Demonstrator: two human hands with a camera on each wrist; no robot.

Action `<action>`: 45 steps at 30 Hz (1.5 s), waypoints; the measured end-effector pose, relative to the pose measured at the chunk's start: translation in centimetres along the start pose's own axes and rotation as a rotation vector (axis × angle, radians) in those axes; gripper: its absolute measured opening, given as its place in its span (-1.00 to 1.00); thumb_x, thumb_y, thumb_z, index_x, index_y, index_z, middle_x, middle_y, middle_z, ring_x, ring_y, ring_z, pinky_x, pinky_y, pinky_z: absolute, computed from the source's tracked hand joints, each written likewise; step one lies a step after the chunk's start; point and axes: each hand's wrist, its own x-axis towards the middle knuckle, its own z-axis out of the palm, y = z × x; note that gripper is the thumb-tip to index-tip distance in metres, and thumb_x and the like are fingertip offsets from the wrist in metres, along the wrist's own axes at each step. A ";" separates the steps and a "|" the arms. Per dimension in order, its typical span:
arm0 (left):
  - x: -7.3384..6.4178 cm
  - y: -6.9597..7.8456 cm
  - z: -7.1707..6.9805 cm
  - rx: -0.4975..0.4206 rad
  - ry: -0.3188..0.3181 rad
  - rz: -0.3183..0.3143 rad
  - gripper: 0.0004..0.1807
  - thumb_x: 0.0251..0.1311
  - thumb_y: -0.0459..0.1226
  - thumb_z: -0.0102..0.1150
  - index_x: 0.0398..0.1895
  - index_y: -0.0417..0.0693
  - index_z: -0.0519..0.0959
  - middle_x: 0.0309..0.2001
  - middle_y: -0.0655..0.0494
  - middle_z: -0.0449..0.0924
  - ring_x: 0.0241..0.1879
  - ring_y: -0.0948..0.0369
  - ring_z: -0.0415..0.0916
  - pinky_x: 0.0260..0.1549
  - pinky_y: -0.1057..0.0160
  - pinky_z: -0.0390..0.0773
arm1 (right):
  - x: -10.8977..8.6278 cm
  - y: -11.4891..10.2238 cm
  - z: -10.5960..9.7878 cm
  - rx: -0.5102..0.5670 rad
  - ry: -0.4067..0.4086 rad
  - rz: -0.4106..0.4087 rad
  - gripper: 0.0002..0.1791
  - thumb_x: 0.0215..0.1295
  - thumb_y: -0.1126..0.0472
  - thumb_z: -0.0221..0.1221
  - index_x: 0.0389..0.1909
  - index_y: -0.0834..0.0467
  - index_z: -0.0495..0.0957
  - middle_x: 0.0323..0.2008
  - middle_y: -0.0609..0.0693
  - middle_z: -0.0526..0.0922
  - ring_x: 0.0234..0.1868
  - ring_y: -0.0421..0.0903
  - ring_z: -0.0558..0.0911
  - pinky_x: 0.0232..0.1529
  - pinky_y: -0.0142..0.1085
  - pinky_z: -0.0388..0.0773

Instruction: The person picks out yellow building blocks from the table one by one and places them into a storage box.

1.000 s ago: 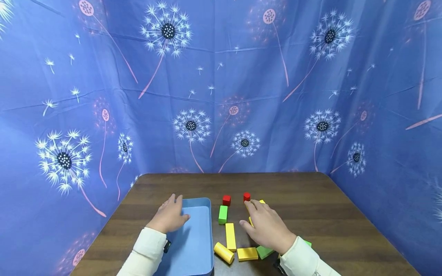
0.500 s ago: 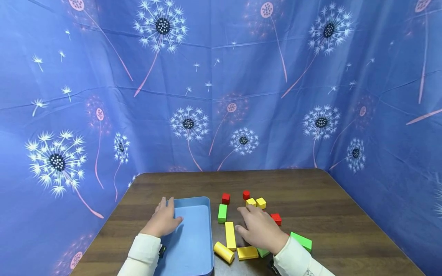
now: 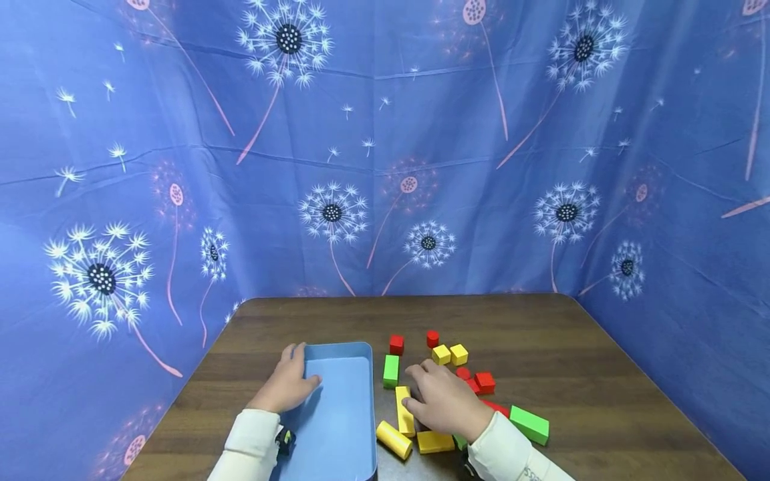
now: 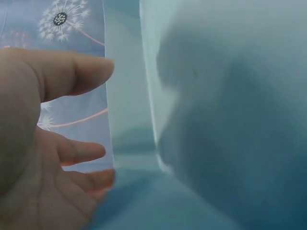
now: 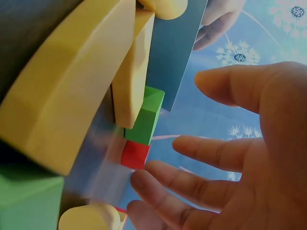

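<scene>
Blue cloth printed with white and pink dandelions (image 3: 385,120) hung behind and beside a dark wood-grain bench (image 3: 493,317); on it lay a shallow, light-blue rectangular tray (image 3: 345,414), with glossy coloured blocks scattered to its right. Both hands looked free of any grasp; the left hand (image 3: 285,382) spread its thumb and fingers about the tray's left rim near the far corner, though whether it touched could not be told; the right hand (image 3: 448,399), fingers loosely extended, hung over the blocks. Near its thumb lay a long yellow rectangular bar (image 3: 405,417), just nearer the person than a green rectangular block (image 3: 391,371); a yellow cylinder (image 3: 394,440) rested on its side by the tray. These pieces seemed stiff, light and sturdy, probably painted wood, their smooth faces perhaps slightly slippery; the bar looked best pinched across its narrow width at mid-length, the cylinder round its middle, since it could roll; the tray, apparently thin, slightly flexible plastic, seemed best steadied by its rim.
</scene>
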 end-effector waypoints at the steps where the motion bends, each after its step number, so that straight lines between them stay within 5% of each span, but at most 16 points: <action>1: 0.0 -0.2 0.1 -0.018 0.003 0.003 -0.08 0.38 -0.21 0.25 0.59 -0.45 -0.02 0.58 -0.46 -0.10 0.50 -0.39 0.13 0.31 -0.38 0.31 | 0.1 0.0 0.0 -0.003 -0.009 0.002 -0.38 0.30 -0.15 0.33 0.26 0.14 0.58 0.05 0.03 0.63 -0.13 -0.10 0.62 -0.18 -0.12 0.65; 9: -0.1 -1.4 1.0 -0.104 0.036 0.021 -0.12 0.36 -0.28 0.25 0.59 -0.41 0.02 0.57 -0.35 0.01 0.52 -0.28 0.16 0.40 -0.32 0.24 | 0.4 -0.2 1.1 -0.018 -0.037 0.044 -0.30 0.23 -0.26 0.34 0.24 0.11 0.58 0.04 0.07 0.62 -0.37 -0.18 0.56 -0.43 -0.22 0.54; 15: 0.1 -1.8 0.7 -0.125 0.039 0.028 -0.11 0.34 -0.33 0.24 0.61 -0.36 0.01 0.59 -0.32 -0.01 0.54 -0.29 0.10 0.42 -0.32 0.20 | 0.5 -0.8 1.6 -0.027 -0.008 0.017 -0.37 0.16 -0.23 0.38 0.09 0.12 0.61 -0.22 -0.03 0.54 -0.53 -0.19 0.42 -0.55 -0.28 0.38; 31: 0.2 -2.6 1.2 -0.078 0.025 0.000 -0.05 0.31 -0.30 0.23 0.65 -0.25 -0.07 0.59 -0.35 0.03 0.54 -0.29 0.11 0.43 -0.31 0.19 | 0.2 -1.4 2.7 -0.079 0.026 -0.037 -0.60 0.02 0.03 0.39 -0.16 0.14 0.59 -0.28 0.01 0.48 -0.56 -0.18 0.37 -0.57 -0.29 0.36; 45: 0.3 -2.7 1.3 -0.054 0.010 0.000 -0.03 0.31 -0.27 0.23 0.66 -0.25 -0.10 0.59 -0.36 0.01 0.54 -0.30 0.12 0.42 -0.32 0.20 | 0.4 -1.3 2.8 -0.112 0.039 -0.037 -0.61 0.05 0.11 0.40 -0.11 0.14 0.58 -0.45 -0.12 0.42 -0.52 -0.20 0.37 -0.57 -0.28 0.34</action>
